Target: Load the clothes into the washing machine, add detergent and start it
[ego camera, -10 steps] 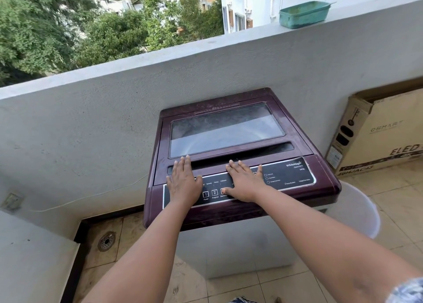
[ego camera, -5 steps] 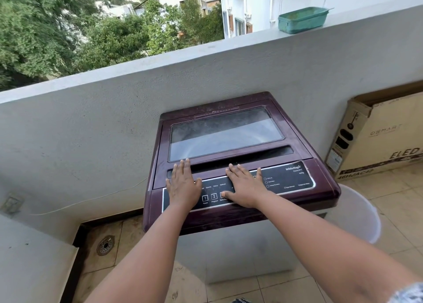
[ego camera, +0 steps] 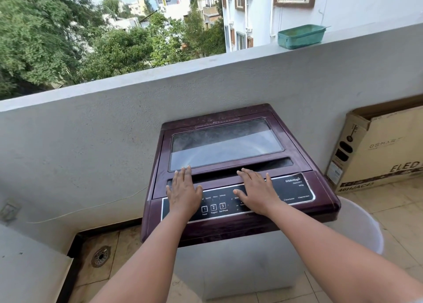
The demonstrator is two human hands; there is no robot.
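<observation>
Washer [ego camera: 229, 142] lid shut, panel toward wearer — L hand [ego camera: 183, 190], R hand [ego camera: 257, 194] flat, fingers straight.

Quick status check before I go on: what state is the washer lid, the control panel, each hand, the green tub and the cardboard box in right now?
Washing machine lid: closed, lying flat.
Control panel: no lit indicator visible.
Left hand: flat, fingers straight, resting on the lid's front edge and panel.
Right hand: flat, fingers straight, resting on the panel.
Green tub: upright on the parapet ledge; contents not visible.
Cardboard box: standing on edge, against the wall.
</observation>
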